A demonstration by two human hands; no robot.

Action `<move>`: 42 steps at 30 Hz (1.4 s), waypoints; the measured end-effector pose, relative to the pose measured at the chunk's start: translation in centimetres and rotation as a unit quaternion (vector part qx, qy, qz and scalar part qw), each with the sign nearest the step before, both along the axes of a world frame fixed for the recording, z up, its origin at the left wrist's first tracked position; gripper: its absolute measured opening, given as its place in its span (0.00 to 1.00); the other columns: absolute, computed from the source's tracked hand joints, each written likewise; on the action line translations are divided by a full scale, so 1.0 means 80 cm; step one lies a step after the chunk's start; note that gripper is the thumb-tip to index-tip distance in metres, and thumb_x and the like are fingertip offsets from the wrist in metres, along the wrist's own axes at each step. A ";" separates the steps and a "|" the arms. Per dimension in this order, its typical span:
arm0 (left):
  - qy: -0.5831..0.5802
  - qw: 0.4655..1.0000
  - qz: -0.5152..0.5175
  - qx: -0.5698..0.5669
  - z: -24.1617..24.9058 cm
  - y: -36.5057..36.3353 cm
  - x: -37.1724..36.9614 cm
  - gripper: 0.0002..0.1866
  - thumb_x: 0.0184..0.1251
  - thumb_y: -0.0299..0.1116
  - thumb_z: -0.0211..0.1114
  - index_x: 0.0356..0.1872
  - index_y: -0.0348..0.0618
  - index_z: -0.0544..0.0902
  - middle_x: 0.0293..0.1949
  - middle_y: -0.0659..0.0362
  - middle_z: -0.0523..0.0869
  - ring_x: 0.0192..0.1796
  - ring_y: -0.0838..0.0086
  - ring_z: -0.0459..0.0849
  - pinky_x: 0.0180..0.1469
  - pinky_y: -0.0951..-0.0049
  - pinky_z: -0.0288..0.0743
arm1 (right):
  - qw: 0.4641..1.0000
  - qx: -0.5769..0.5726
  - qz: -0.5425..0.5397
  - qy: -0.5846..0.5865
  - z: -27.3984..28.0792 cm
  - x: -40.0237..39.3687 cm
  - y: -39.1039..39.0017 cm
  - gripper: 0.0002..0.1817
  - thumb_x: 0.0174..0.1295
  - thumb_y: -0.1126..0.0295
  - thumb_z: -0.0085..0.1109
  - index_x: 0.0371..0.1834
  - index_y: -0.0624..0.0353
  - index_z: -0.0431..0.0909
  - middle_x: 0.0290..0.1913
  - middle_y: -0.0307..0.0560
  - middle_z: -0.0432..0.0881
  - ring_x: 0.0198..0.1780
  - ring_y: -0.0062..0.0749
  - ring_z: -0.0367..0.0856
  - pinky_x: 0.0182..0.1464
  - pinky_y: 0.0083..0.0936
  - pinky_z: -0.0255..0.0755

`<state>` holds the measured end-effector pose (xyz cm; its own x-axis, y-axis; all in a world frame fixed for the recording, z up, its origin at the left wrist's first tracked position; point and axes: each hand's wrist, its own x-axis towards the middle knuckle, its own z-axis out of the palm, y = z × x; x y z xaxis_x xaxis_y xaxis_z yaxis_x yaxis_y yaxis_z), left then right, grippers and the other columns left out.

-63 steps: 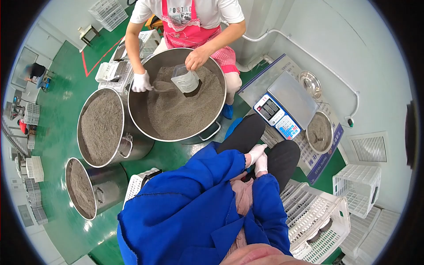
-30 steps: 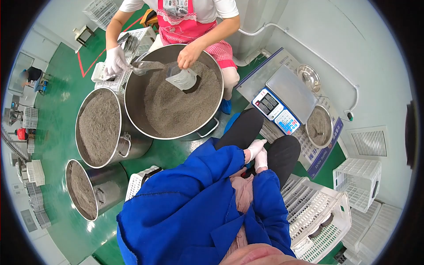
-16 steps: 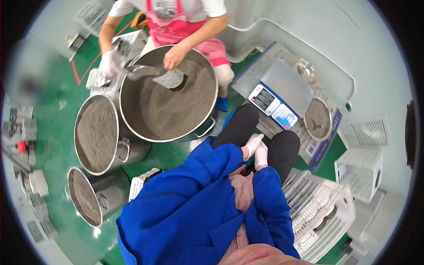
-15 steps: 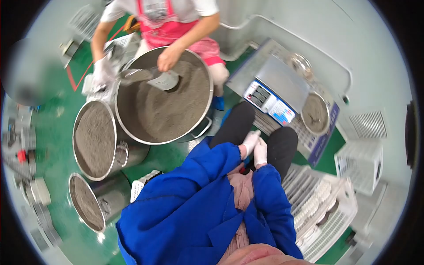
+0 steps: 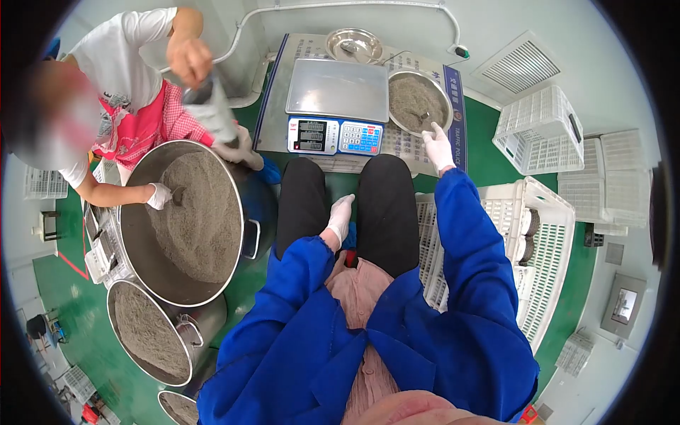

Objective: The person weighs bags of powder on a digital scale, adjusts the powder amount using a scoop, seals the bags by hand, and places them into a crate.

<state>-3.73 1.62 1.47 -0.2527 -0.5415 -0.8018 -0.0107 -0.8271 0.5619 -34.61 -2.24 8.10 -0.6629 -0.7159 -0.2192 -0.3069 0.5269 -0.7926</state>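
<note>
My right hand, in a white glove, is at the near right rim of a steel bowl of grey powder, its fingers pressed together by a small scoop handle; whether they grip it is too small to tell. My left hand, also gloved, hangs between my knees with its fingers together and slightly curled; its palm side is hidden. In front of my knees stands a digital scale with a bare metal plate, left of the bowl. Behind it sits an empty-looking steel dish.
At the left a co-worker reaches into a large pot of grey powder and holds a metal container above it. Smaller powder-filled pots stand nearer me. White crates are at the right.
My view has turned rightward. My hands have parted; my right hand has reached forward to the bowl. The co-worker has lifted the metal container out of the large pot.
</note>
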 end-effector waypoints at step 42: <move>0.044 0.999 0.029 0.002 -0.056 0.011 -0.020 0.21 0.76 0.39 0.54 0.60 0.33 0.81 0.56 0.51 0.85 0.57 0.65 0.82 0.62 0.69 0.71 | 0.989 -0.137 -0.021 0.046 0.141 -0.080 -0.122 0.17 0.74 0.61 0.46 0.46 0.61 0.83 0.29 0.44 0.88 0.26 0.23 0.79 0.32 0.22 0.73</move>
